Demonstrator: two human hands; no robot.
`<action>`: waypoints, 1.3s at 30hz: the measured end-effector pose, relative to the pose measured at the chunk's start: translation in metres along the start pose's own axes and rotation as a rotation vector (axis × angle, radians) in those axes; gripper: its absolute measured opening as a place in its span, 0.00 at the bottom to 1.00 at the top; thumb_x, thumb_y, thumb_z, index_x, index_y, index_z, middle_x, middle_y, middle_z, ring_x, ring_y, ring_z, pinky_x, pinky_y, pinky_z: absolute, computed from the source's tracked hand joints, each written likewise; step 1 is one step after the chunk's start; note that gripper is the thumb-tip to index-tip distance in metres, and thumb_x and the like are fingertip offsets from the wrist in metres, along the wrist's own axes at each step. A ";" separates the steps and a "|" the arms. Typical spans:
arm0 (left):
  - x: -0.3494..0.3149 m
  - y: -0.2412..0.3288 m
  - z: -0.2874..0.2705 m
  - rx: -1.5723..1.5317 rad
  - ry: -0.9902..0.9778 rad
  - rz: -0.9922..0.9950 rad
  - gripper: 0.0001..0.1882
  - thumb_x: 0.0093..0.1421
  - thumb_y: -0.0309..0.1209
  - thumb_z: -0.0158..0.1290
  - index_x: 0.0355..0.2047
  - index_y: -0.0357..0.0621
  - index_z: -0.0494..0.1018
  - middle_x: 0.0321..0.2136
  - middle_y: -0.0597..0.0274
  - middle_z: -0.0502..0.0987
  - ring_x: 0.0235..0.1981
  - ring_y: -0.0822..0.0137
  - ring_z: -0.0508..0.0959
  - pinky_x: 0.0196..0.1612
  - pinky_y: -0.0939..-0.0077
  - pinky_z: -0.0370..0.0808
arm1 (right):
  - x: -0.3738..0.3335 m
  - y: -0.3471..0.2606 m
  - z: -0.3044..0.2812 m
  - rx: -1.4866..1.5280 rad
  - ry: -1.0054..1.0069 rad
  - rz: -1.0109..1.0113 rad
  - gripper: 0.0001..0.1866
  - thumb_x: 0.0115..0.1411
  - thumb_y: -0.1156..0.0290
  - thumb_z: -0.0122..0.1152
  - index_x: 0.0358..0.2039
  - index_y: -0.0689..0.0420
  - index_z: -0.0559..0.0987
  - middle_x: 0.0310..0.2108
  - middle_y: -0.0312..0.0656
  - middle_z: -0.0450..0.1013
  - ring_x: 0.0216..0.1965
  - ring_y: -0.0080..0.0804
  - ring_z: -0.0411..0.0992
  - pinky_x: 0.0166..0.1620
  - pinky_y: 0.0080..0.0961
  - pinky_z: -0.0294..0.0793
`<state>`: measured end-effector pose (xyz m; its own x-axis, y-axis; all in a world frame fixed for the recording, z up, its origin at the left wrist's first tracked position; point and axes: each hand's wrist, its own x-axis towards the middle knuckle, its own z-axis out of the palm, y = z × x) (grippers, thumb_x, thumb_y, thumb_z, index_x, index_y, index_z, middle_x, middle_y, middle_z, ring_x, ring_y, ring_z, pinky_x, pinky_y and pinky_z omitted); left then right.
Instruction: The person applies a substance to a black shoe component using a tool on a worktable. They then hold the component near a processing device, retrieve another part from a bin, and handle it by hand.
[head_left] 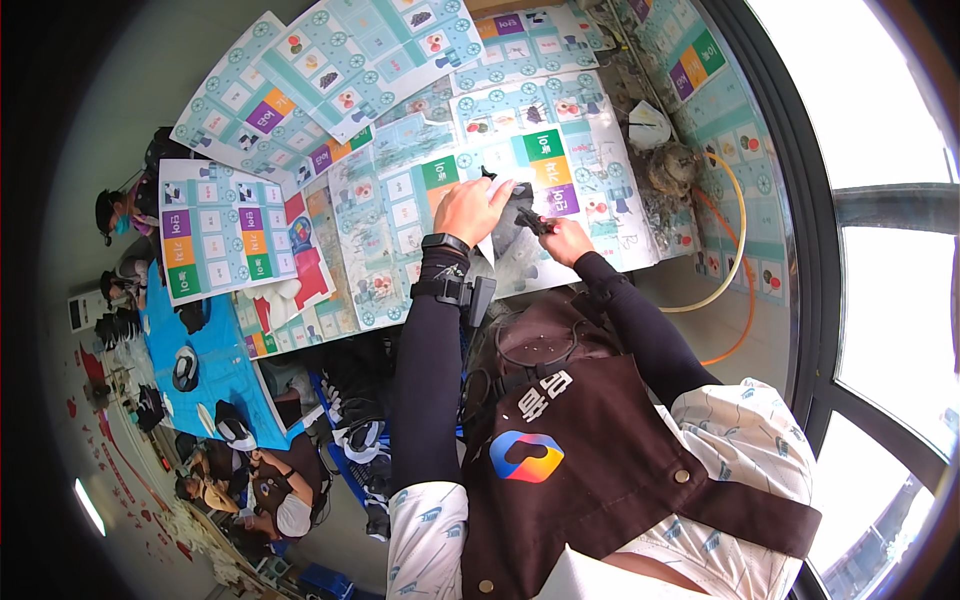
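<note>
On the worktable covered with printed picture sheets (400, 215), both my hands work close together. My left hand (470, 212) is closed, its fingers bent over a dark grey, cloth-like piece (511, 205). A small black tip (488, 173) sticks out past its fingertips; I cannot tell whether it belongs to that piece. My right hand (568, 242) grips a small black tool (532, 222) that points left toward the grey piece. The tool's exact kind is too small to make out. The underside of the grey piece is partly hidden by my left hand.
Large printed sheets (365, 60) overlap at the far left. A crumpled white item (648, 125) and a brownish lump (672, 170) sit right, near yellow (738, 250) and orange hoses (745, 290). A blue-covered table (210, 370) and seated people (265, 490) are at left.
</note>
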<state>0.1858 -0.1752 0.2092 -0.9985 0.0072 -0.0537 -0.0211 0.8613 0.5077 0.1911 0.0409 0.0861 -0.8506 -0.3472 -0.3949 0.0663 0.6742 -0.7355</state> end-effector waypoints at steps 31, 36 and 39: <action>-0.008 -0.007 -0.001 -0.029 0.033 0.007 0.29 0.70 0.53 0.52 0.29 0.35 0.78 0.29 0.41 0.80 0.36 0.39 0.80 0.42 0.51 0.75 | 0.001 -0.007 0.005 -0.027 -0.032 -0.080 0.19 0.63 0.58 0.51 0.34 0.59 0.84 0.35 0.63 0.78 0.42 0.67 0.76 0.49 0.56 0.74; -0.010 -0.009 -0.001 -0.047 0.057 0.029 0.28 0.70 0.52 0.52 0.29 0.35 0.78 0.29 0.41 0.80 0.35 0.39 0.80 0.41 0.52 0.75 | 0.001 -0.007 0.007 -0.029 -0.035 -0.053 0.18 0.63 0.59 0.52 0.34 0.59 0.84 0.35 0.63 0.78 0.42 0.66 0.76 0.48 0.56 0.74; -0.010 -0.010 -0.001 -0.045 0.061 0.038 0.28 0.70 0.51 0.52 0.29 0.34 0.78 0.28 0.42 0.80 0.34 0.39 0.80 0.41 0.52 0.75 | 0.000 -0.007 0.006 0.011 0.083 -0.028 0.16 0.61 0.61 0.53 0.34 0.59 0.84 0.34 0.63 0.79 0.41 0.66 0.77 0.48 0.55 0.74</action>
<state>0.1963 -0.1846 0.2060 -0.9998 0.0069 0.0181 0.0157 0.8371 0.5469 0.1936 0.0318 0.0880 -0.8923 -0.3106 -0.3275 0.0473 0.6573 -0.7521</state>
